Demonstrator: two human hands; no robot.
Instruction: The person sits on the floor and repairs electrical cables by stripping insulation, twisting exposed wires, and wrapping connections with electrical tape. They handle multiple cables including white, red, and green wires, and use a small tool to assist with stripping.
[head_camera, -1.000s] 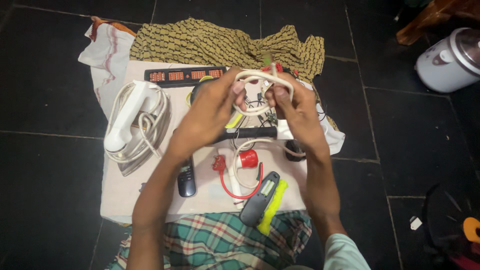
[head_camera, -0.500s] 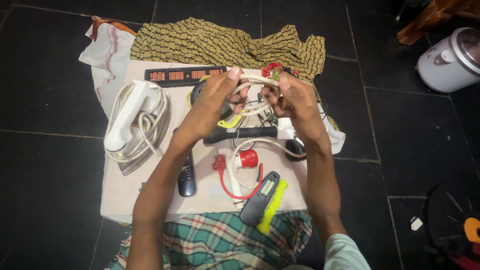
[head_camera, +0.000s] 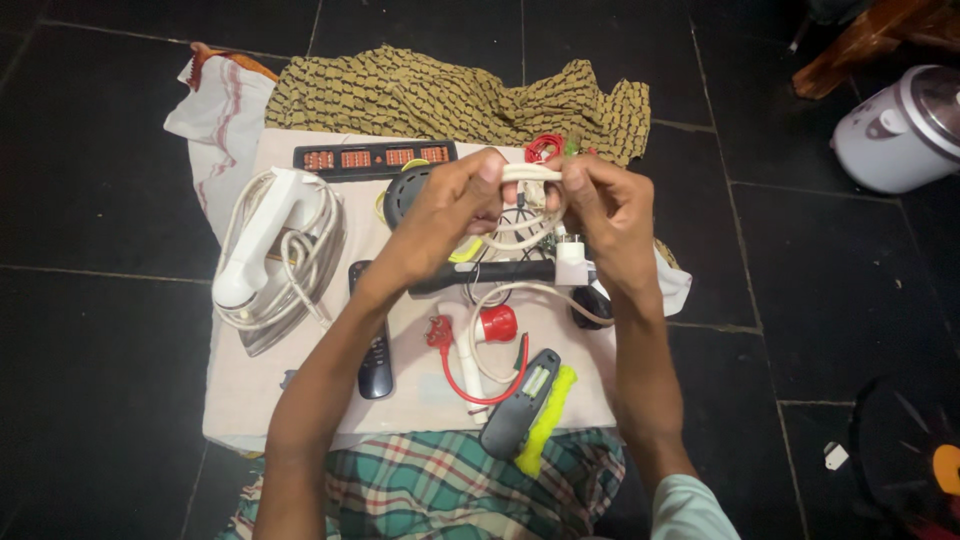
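Both the left hand (head_camera: 455, 205) and the right hand (head_camera: 605, 205) pinch closed on a smooth white cord (head_camera: 530, 173) stretched between them, above a glossy white iron (head_camera: 270, 250) lying left.

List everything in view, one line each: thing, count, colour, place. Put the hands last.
white cord: 1, white, held up between both hands, looping down over the board
clothes iron: 1, white with metal sole, left side of board, its cord wound around it
power strip: 1, black with reddish sockets, far edge of board
remote control: 1, black, near the left forearm
red plug: 1, red, middle of board
red wire: 1, red, curving beneath the plug
tester-like tool: 1, dark grey, near edge of board
patterned cloth: 1, olive and black, beyond the board
rice cooker: 1, white, floor at far right
board: 1, pale beige, on the dark tiled floor
left hand: 1, gripping the cord
right hand: 1, gripping the cord
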